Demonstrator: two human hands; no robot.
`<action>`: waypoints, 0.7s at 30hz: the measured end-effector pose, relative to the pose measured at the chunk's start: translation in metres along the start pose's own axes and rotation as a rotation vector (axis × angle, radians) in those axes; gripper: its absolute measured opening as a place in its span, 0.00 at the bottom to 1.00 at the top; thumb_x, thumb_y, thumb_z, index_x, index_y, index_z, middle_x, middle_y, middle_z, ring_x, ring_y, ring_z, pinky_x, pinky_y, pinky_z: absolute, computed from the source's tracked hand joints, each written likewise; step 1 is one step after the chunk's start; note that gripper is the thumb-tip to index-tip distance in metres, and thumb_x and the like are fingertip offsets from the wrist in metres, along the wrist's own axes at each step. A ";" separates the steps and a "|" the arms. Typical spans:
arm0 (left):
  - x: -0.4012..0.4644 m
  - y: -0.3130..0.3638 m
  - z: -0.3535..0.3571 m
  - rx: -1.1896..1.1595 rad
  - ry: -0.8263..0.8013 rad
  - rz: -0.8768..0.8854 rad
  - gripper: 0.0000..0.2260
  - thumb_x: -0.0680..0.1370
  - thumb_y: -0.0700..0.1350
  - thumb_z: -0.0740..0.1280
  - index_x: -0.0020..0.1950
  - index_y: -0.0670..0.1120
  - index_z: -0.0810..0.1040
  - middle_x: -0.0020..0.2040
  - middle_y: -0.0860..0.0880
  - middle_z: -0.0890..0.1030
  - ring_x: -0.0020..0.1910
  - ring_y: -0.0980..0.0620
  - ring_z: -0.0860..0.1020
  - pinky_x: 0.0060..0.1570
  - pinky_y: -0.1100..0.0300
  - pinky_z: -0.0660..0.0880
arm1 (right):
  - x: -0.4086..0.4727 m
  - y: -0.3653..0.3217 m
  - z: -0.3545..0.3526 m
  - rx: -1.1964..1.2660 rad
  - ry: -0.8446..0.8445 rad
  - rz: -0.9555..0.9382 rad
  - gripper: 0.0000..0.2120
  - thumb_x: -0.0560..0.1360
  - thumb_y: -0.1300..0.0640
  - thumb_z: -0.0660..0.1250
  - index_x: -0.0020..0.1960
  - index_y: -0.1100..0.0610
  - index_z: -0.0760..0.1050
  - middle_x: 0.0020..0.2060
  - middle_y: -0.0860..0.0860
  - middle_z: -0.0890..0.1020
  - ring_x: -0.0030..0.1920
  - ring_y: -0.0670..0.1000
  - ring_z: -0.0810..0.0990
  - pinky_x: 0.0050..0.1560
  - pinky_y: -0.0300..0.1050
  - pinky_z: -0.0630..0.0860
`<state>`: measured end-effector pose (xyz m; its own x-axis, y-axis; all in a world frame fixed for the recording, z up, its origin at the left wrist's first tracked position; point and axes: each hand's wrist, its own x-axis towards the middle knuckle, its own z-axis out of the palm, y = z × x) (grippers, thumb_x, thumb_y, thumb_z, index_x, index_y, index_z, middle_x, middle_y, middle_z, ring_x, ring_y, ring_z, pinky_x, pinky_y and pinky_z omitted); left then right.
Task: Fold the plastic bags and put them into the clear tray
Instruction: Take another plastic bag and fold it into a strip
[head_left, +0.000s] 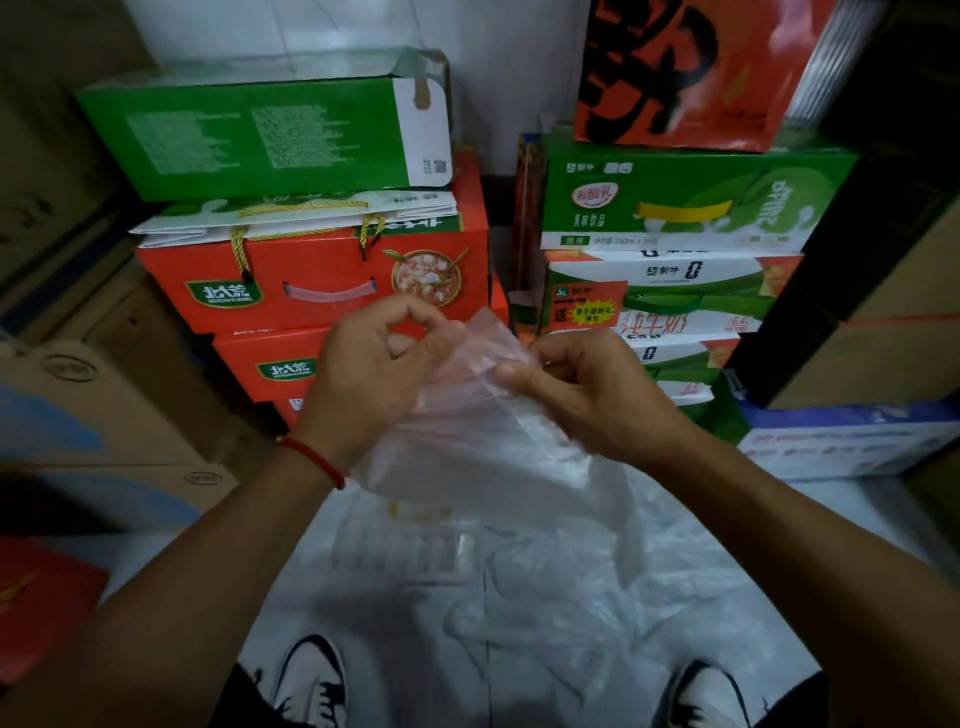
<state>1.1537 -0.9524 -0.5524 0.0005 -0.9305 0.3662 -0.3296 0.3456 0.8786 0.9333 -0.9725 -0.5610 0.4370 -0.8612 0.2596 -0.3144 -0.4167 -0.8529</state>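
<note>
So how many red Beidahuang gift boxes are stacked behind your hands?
2 clearly. The upper red box sits under the green carton; the lower red box is below it, partly behind the left hand. A red edge beneath may be a third, mostly hidden.

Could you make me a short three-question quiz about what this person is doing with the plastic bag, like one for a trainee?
1. True or false: both hands hold the plastic bag up in the air.
2. Which wrist wears the red string bracelet? A) left B) right C) neither
3. Fill in: the clear tray lies ____ the held bag, on the white sheet.

Key:
1. True: the left hand and the right hand each pinch the bag near its top edge.
2. A, the left wrist.
3. Below: it sits on the floor sheet under the bag, between it and the shoes.
</note>
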 end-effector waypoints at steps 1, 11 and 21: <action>0.003 0.000 -0.005 0.009 0.031 -0.029 0.11 0.78 0.50 0.71 0.46 0.43 0.80 0.20 0.50 0.70 0.18 0.55 0.64 0.23 0.66 0.60 | 0.000 0.001 -0.003 0.012 0.020 -0.008 0.22 0.79 0.49 0.71 0.35 0.65 0.75 0.20 0.49 0.72 0.20 0.47 0.70 0.23 0.38 0.64; -0.002 -0.011 0.011 -0.572 -0.266 -0.677 0.28 0.76 0.60 0.66 0.70 0.43 0.77 0.62 0.40 0.83 0.62 0.41 0.81 0.65 0.46 0.76 | 0.003 0.016 -0.032 0.268 0.471 0.157 0.20 0.82 0.50 0.69 0.34 0.57 0.77 0.23 0.48 0.71 0.23 0.45 0.64 0.26 0.36 0.61; -0.006 -0.013 0.027 -0.404 -0.111 -0.618 0.06 0.82 0.41 0.66 0.53 0.43 0.82 0.44 0.48 0.87 0.43 0.52 0.85 0.49 0.54 0.81 | -0.014 0.053 -0.046 0.577 0.108 0.579 0.26 0.69 0.36 0.77 0.52 0.58 0.87 0.50 0.62 0.81 0.51 0.61 0.78 0.57 0.56 0.68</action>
<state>1.1327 -0.9545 -0.5748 -0.0295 -0.9689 -0.2455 0.0721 -0.2471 0.9663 0.8715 -0.9957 -0.5887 0.2464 -0.9291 -0.2757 0.0304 0.2917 -0.9560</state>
